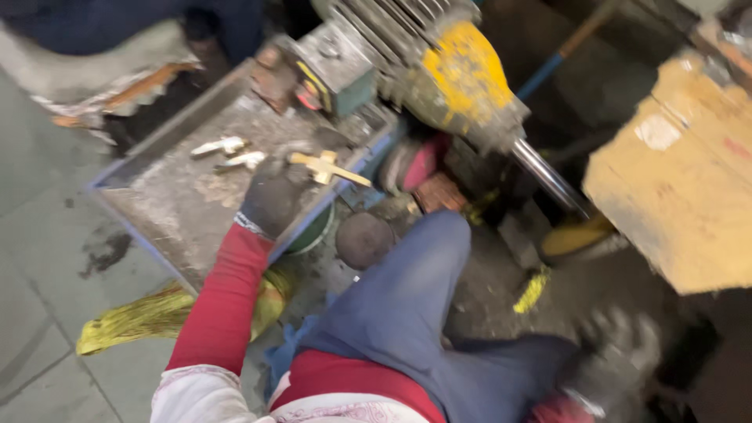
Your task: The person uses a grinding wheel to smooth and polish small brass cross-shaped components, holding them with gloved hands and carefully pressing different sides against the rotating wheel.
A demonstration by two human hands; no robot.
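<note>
Low in the frame, a red sleeve runs up to the dark-gloved left hand [270, 196], which grips a brass cross-shaped fitting [325, 167] over the right edge of a dirty grey metal tray [168, 196], left of centre. Two pale small metal pieces [231, 153] lie just left. At lower right the blurred grey-gloved right hand [619, 364] rests low; its grip cannot be told.

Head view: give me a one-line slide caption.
Gloved left hand holds a brass cross-shaped fitting over a grimy metal tray beside a yellow motor; the gloved right hand hangs blurred.
</note>
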